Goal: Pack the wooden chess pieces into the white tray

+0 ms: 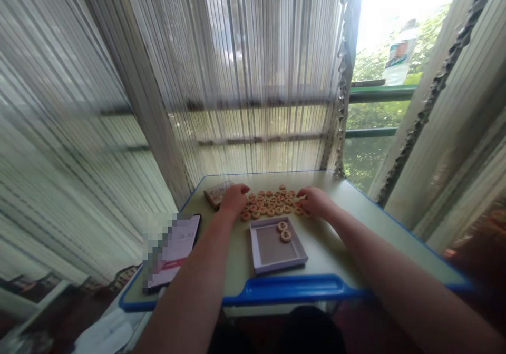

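Many round wooden Chinese chess pieces point(271, 203) lie in a loose spread across the far half of the table. At the left edge of the spread is my left hand point(235, 198), fingers apart and touching or very near the outer pieces. Opposite it, my right hand point(315, 202) rests at the right edge with its fingers apart, partly covering a piece or two. Neither hand visibly grips anything. Closer to me sits a shallow open box point(256, 262). Two pieces point(285, 236) are in its far right corner.
A patterned box lid point(213, 198) lies beyond my left wrist. To the left, a tablet or phone point(177, 248) with a lit screen leans near the table edge. The table point(379, 238) has a raised blue front rim point(292, 286). Striped curtains point(253, 69) hang behind.
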The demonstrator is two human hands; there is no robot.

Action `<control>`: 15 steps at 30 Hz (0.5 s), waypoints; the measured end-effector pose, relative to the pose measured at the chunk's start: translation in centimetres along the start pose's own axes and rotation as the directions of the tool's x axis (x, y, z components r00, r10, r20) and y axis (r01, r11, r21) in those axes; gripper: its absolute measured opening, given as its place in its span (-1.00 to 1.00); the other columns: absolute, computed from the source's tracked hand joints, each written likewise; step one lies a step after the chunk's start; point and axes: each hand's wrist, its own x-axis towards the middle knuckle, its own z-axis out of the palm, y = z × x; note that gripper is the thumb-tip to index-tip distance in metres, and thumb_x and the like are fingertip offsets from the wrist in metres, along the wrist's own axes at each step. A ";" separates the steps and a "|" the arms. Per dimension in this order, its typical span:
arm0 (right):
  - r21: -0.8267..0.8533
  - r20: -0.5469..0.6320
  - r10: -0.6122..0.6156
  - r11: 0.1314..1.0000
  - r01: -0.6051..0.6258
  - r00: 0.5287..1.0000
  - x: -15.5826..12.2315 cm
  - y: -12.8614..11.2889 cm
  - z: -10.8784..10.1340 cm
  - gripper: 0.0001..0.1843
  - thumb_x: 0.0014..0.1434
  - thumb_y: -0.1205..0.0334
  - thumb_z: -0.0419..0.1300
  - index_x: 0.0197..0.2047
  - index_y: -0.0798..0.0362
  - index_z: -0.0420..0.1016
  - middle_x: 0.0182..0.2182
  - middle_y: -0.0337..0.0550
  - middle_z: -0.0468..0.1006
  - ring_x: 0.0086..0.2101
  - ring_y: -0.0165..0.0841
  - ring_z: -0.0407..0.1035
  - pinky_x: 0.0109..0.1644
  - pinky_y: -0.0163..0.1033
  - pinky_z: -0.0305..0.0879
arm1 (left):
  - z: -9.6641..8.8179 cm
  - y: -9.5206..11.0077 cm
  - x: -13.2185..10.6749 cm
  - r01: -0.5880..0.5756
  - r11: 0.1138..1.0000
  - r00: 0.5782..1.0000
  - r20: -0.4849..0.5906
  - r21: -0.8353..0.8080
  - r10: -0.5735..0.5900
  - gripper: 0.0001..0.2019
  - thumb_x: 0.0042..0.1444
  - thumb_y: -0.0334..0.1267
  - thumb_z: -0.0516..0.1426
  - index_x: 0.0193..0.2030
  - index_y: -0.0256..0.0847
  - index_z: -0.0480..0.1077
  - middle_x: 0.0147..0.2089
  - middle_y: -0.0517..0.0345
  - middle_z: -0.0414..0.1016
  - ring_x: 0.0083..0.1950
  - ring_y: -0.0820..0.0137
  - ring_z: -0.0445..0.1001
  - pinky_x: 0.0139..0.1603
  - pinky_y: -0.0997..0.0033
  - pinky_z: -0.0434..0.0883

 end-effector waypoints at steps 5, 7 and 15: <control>0.016 -0.136 -0.187 0.981 0.191 0.973 -0.2 -1.0 0.5 -0.72 0.10 0.24 0.06 -0.18 0.02 0.54 -0.16 -0.09 0.51 -0.14 -0.25 0.31 0.01 -0.19 0.19 | -0.7 1.3 -0.5 -0.102 0.993 0.994 -0.028 0.053 0.103 -0.68 -0.05 -0.46 0.01 -0.22 -0.20 0.53 -0.22 0.09 0.57 -0.14 0.35 0.50 0.00 0.40 0.37; 0.013 -0.150 -0.226 0.973 0.231 0.962 -0.1 -1.6 0.9 -0.68 0.15 0.18 0.03 -0.09 0.00 0.51 -0.10 -0.10 0.50 -0.09 -0.23 0.27 0.05 -0.17 0.16 | -0.6 1.6 -0.6 -0.149 0.987 0.989 -0.013 0.051 0.150 -0.66 -0.04 -0.46 -0.01 -0.21 -0.19 0.53 -0.20 0.09 0.57 -0.12 0.35 0.49 0.02 0.39 0.35; -0.043 0.093 -0.313 0.947 0.318 0.945 0.9 -2.7 2.1 -0.53 0.24 -0.02 -0.14 0.12 -0.11 0.32 0.15 -0.28 0.29 0.13 -0.12 0.06 0.18 0.00 -0.06 | 0.6 2.5 -1.2 -0.267 0.950 0.963 0.014 0.165 0.268 -0.63 -0.07 -0.48 -0.02 -0.21 -0.20 0.54 -0.15 0.07 0.55 -0.08 0.34 0.46 0.03 0.40 0.35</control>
